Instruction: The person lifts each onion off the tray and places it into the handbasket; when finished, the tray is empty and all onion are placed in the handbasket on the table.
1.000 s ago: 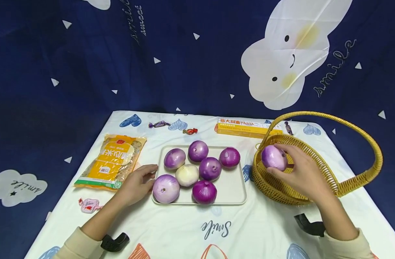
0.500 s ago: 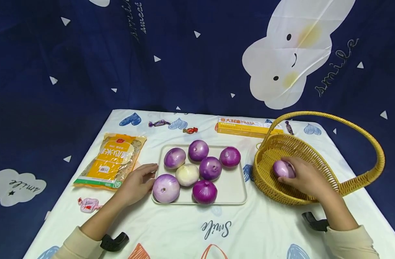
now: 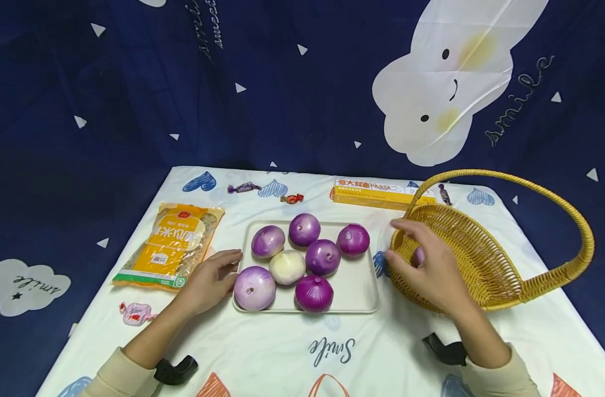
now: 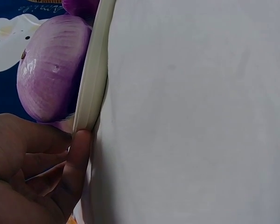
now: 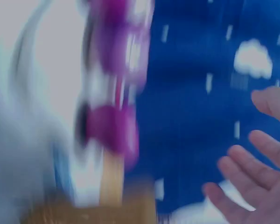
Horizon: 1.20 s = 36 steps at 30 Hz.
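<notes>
My left hand (image 3: 214,282) holds the left edge of a cream tray (image 3: 354,292); in the left wrist view its thumb and fingers meet at the rim. Several purple onions (image 3: 314,294) and a pale, whitish one (image 3: 287,267) sit on that tray. My right hand (image 3: 433,270) is over the left side of a woven basket (image 3: 481,264), fingers spread with nothing between them, as the blurred right wrist view also shows. Behind that hand, an onion (image 3: 418,257) lies inside the basket, mostly hidden.
A yellow food bag (image 3: 171,245) lies left of the tray. Behind stands a pasta box (image 3: 382,196), near the basket's tall arched handle (image 3: 545,201). Wrapped candies lie about, such as a red one (image 3: 292,198) and a pink one (image 3: 136,314).
My right hand lowered an onion into the basket, let it go and moved left toward the tray, fingers spreading. My left hand has stayed at the tray's edge.
</notes>
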Each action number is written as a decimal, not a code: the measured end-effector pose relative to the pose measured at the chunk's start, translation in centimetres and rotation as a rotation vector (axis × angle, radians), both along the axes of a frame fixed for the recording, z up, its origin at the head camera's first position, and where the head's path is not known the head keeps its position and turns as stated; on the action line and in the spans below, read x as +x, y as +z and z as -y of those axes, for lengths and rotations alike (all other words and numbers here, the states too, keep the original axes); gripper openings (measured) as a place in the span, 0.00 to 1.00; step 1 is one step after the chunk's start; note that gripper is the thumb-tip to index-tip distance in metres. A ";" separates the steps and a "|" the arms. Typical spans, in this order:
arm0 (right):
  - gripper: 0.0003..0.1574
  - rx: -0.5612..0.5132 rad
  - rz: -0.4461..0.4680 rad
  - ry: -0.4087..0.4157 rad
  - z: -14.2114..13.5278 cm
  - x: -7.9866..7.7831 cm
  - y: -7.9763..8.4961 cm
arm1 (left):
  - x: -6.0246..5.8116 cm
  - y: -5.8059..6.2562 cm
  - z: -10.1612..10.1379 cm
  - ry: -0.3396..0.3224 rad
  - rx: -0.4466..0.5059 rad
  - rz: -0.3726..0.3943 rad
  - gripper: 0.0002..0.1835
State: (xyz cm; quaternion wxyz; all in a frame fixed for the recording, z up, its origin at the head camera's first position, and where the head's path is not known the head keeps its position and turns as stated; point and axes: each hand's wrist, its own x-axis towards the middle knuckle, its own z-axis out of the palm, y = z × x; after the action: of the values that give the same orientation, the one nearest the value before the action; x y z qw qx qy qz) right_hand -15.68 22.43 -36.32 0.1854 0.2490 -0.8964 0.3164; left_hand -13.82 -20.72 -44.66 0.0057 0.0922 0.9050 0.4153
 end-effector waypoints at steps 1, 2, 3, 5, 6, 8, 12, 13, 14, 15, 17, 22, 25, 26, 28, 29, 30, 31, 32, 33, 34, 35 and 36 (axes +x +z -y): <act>0.37 -0.009 0.035 0.052 1.4 0.4 -0.3 | 0.0 0.0 0.0 -0.001 0.005 0.002 0.23; 0.38 -0.009 0.078 0.096 2.7 0.8 -0.8 | 0.0 0.0 0.0 0.000 0.010 0.004 0.23; 0.40 0.008 0.121 0.134 4.0 1.1 -1.3 | 0.0 0.0 0.0 0.000 0.014 0.006 0.23; 0.44 0.067 0.186 0.187 6.1 1.6 -2.6 | 0.0 0.0 -0.1 0.003 0.015 0.009 0.23; 0.46 0.100 0.203 0.195 7.0 1.8 -3.3 | 0.0 0.1 -0.1 0.003 0.012 0.010 0.23; 0.48 0.157 0.212 0.185 8.2 2.3 -4.4 | 0.1 0.1 -0.2 0.003 0.010 0.010 0.23; 0.45 0.152 0.184 0.152 9.2 2.7 -5.6 | 0.2 0.2 -0.4 0.001 -0.002 0.004 0.23; 0.43 0.142 0.180 0.152 9.3 2.7 -5.7 | 0.2 0.2 -0.4 0.003 -0.003 0.001 0.23; 0.42 0.131 0.180 0.162 9.3 2.7 -5.8 | 0.2 0.2 -0.4 0.005 -0.007 -0.002 0.23; 0.41 0.126 0.187 0.178 9.4 2.6 -5.9 | 0.2 0.2 -0.3 0.008 -0.011 -0.004 0.23; 0.40 0.123 0.210 0.209 9.6 2.6 -6.1 | 0.2 0.3 -0.3 0.011 -0.016 -0.011 0.23; 0.41 0.109 0.251 0.256 9.9 2.6 -6.7 | 0.2 0.2 -0.1 0.010 -0.011 -0.017 0.23; 0.40 0.094 0.253 0.270 9.9 2.6 -6.7 | 0.2 0.2 -0.1 0.006 -0.004 -0.015 0.23; 0.40 0.094 0.255 0.272 9.8 2.7 -6.7 | 0.2 0.2 -0.1 0.006 -0.003 -0.015 0.23; 0.39 0.089 0.260 0.281 9.7 2.7 -6.4 | 0.2 0.2 0.0 0.004 -0.002 -0.019 0.23; 0.39 0.084 0.261 0.286 9.6 2.7 -6.2 | 0.2 0.2 0.0 0.004 -0.003 -0.021 0.23; 0.39 0.074 0.263 0.290 9.4 2.7 -5.9 | 0.2 0.1 0.0 0.003 -0.002 -0.023 0.24; 0.39 0.067 0.261 0.291 9.1 2.6 -5.6 | 0.2 0.1 0.1 0.002 -0.001 -0.024 0.24; 0.40 0.065 0.254 0.285 8.8 2.6 -5.2 | 0.2 0.1 0.1 0.002 0.000 -0.026 0.24; 0.40 0.047 0.252 0.285 8.4 2.5 -4.8 | 0.2 0.0 0.1 0.001 0.002 -0.027 0.24; 0.40 0.027 0.254 0.282 7.9 2.4 -4.2 | 0.2 0.0 0.1 0.000 0.005 -0.026 0.24; 0.40 0.009 0.253 0.274 7.3 2.2 -3.6 | 0.1 0.0 0.1 -0.002 0.009 -0.024 0.24; 0.40 -0.014 0.252 0.264 6.6 2.0 -3.0 | 0.1 0.0 0.1 -0.004 0.013 -0.021 0.24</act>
State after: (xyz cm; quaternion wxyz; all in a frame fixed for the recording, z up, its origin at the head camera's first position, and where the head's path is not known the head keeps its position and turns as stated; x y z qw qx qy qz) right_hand -13.69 15.86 -39.31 0.0304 0.3216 -0.8699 0.3728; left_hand -13.70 -20.81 -44.65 -0.0036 0.0984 0.9020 0.4204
